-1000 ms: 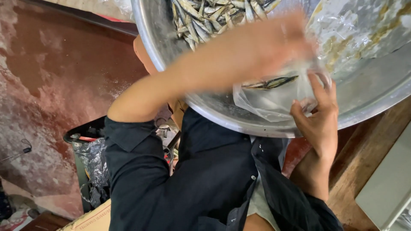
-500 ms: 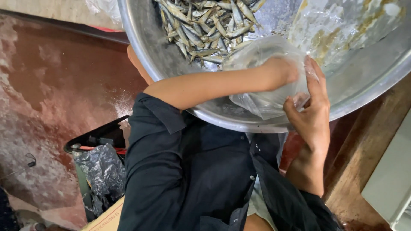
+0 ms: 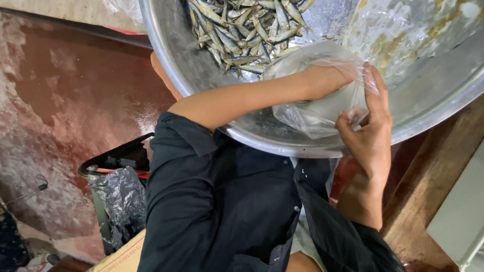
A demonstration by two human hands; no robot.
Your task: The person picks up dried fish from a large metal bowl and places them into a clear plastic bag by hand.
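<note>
Head view — left hand (image 3: 327,78) now (wrist-deep) inside plastic bag (image 3: 317,108).

Big metal basin (image 3: 212,80) at top of view, resting on wooden table (image 3: 428,186) at right. Pile of small fish (image 3: 242,30) in basin's upper left part. Plastic bag (image 3: 317,108) inside basin, right of fish, near lower rim. Left hand (image 3: 327,78) inside bag; right hand (image 3: 370,131) on bag's right edge. Bin with liner (image 3: 118,199) on floor, lower left; cardboard box (image 3: 123,257) just below it.

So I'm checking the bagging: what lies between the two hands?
Head view: the clear plastic bag wraps the left hand; the right hand pinches its edge. Nothing else between.
</note>
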